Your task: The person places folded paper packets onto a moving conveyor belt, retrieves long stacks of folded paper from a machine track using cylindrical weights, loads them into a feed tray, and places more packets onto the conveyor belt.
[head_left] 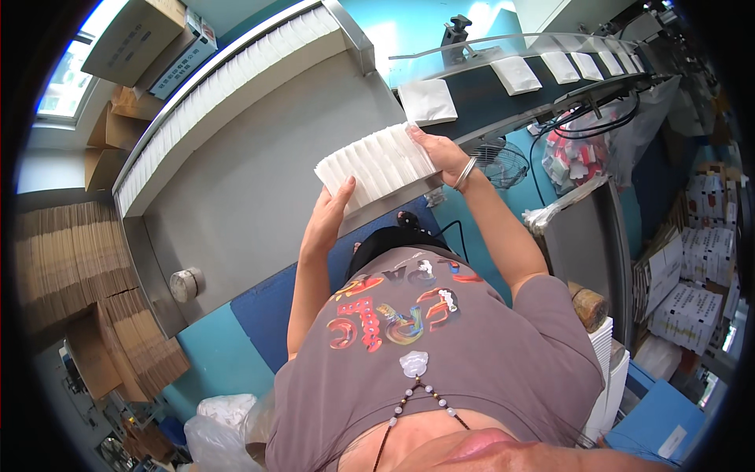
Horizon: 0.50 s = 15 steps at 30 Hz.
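Observation:
A row of white folded paper napkins (376, 167) is held between my two hands, over the near right edge of a steel table (244, 185). My left hand (322, 220) closes on the left end, its thumb on the near face and its other fingers partly hidden. At the right end my right hand (442, 156) grips, a bangle on its wrist. Close by, a flat white napkin packet (427, 101) lies at the end of a dark conveyor belt (476, 107). A long row of white napkins (236, 88) stands along the table's far rim.
Several more white packets (516, 75) lie along the belt to the right. A round wooden piece (185, 285) sits at the table's left corner. Flattened cardboard (75, 259) is stacked at left. A fan (502, 163) and a clear bag of scraps (578, 149) stand below the belt.

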Tool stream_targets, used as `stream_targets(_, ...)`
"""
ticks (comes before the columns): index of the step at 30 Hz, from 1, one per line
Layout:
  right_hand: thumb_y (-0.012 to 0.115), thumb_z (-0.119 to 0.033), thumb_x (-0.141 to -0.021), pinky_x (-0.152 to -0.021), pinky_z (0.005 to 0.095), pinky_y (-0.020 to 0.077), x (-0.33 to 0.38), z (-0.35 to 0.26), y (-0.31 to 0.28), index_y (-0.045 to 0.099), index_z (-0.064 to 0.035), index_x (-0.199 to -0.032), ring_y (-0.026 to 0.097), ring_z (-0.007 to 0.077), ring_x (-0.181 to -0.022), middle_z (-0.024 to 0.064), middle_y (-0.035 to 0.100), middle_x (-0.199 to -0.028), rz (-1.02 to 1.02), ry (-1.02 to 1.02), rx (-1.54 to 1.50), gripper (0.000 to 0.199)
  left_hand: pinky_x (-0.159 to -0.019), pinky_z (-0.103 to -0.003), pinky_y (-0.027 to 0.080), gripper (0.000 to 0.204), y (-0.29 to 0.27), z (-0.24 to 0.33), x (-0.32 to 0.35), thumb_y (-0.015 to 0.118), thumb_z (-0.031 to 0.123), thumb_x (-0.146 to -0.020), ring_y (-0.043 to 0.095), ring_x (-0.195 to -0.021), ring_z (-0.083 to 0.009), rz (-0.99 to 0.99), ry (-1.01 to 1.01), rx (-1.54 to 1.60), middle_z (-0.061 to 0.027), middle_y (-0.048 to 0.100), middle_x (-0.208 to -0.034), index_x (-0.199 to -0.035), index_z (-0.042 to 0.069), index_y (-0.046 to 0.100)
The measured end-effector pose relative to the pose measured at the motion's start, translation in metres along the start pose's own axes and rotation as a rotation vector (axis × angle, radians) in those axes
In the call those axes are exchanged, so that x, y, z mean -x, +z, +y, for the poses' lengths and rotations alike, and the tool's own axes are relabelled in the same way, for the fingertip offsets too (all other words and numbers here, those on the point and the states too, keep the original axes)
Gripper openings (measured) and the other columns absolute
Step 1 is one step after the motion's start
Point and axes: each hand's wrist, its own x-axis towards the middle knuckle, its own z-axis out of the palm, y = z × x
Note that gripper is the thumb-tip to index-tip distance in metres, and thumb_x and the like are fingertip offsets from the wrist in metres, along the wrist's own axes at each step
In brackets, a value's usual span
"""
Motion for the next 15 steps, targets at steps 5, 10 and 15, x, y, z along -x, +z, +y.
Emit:
stream_targets(5,0.056,-0.023,-0.092,-0.078,0.0263,0.0488,0.011,0.01,0.011,0.06,0.0006,-0.114,0.06,0.011,-0.088,0.0081,0.065,-0.101,0.012,-0.101,0.422,0.032,-0.107,-0.035,0.026,0.067,0.0,-0.006,0.001,0.055,0.036,-0.092,0.036,-0.129,-0.0242,0.004,0.0,0.012,-0.0167,0.04,-0.138,-0.139,-0.004,0.028)
stream_targets(10,0.055,-0.024,-0.092,-0.077,0.0266,0.0481,0.016,0.017,0.026,0.059,0.001,-0.115,0.06,0.0118,-0.086,0.0089,0.066,-0.099,0.081,-0.22,0.589,0.034,-0.107,-0.035,0.026,0.066,0.0,-0.01,0.006,0.055,0.034,-0.093,0.036,-0.129,-0.0245,0.024,0.002,0.042,-0.0169,0.04,-0.137,-0.139,-0.004,0.027)
stream_targets(15,0.055,-0.026,-0.092,-0.076,0.0276,0.0483,0.014,0.018,0.02,0.061,0.0018,-0.111,0.061,0.0133,-0.083,0.0098,0.067,-0.095,0.106,-0.183,0.645,0.035,-0.1,-0.034,0.036,0.06,0.003,-0.01,0.007,0.053,0.036,-0.093,0.046,-0.118,-0.0221,0.072,0.058,0.007,-0.0142,0.047,-0.13,-0.135,-0.003,0.037)
